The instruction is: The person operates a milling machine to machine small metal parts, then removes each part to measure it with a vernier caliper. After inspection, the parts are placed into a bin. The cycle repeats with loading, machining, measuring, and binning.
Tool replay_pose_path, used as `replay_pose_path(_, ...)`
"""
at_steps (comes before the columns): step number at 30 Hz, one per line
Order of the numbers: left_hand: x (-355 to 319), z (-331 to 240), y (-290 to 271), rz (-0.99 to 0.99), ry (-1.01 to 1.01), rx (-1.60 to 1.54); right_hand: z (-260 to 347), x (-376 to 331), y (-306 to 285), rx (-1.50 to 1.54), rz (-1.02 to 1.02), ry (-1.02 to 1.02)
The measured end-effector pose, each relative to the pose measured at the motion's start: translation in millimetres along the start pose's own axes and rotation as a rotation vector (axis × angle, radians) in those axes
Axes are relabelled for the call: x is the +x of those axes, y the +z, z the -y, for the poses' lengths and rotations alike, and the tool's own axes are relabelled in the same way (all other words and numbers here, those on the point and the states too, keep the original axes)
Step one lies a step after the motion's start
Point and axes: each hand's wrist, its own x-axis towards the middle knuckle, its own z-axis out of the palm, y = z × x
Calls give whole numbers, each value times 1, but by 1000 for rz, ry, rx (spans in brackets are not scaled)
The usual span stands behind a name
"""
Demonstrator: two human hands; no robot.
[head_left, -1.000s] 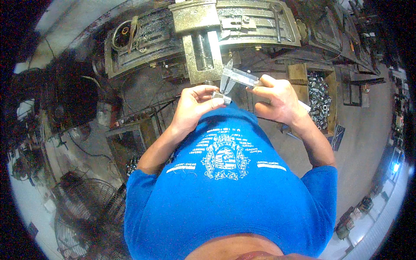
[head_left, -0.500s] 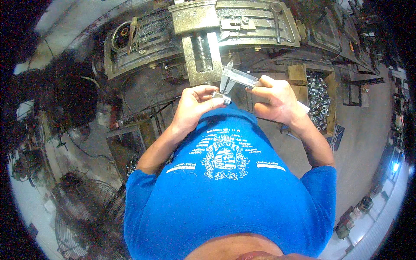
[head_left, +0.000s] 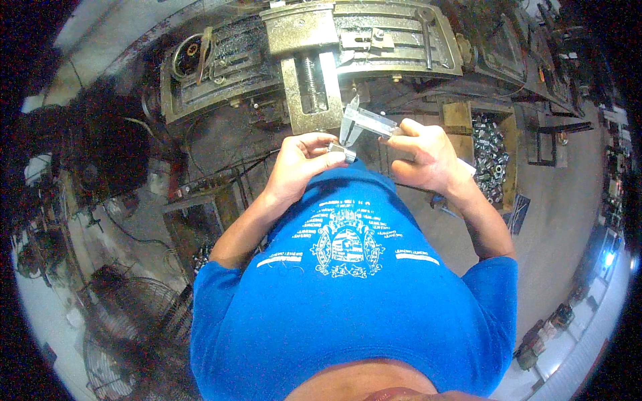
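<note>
Within left hand (head_left: 291,167), seemingly a cylinder (head_left: 348,153)

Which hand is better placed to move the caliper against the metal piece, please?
Probably the right hand: it holds the caliper, whose jaws lie close to the metal piece. The left hand is busy pinching that piece.

My L hand (head_left: 293,167) pinches a small shiny metal pc (head_left: 342,152) btwn thumb & fingers; my R hand (head_left: 428,159) grips a caliper (head_left: 372,125), jaw tips right by the pc, can't tell if touching. Ahead: machine table (head_left: 409,59) w/ a vise (head_left: 301,30) & a long-handled tool (head_left: 426,40) on it. Wooden box (head_left: 457,115) of metal parts (head_left: 491,157) to my R, fan (head_left: 137,314) lower L, blue shirt (head_left: 348,314) w/ white print on me.
</note>
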Motion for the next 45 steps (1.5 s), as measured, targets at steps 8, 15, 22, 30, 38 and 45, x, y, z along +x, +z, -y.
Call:
replay_pose_path(8, 3, 2, -2, 16, 5, -20, 0, 0, -1, 3, 13, 11)
replay_pose_path(15, 4, 0, 0, 17, 5, 26, -1, 4, -10, 43, -25, -25)
replay_pose_path(22, 12, 0, 0, 39, 44, -12, -8, 8, -14, 73, -59, -2)
replay_pose_path(30, 16, -3, -4, 42, 4, -19, -22, 16, -25, 68, -157, -71)
replay_pose_path(38, 17, -4, -8, 42, -4, 5, -61, 29, -42, 301, -243, 181)
replay_pose_path(45, 12, -7, -5, 11, -23, -10, -82, 15, -6, 908, -381, 583)
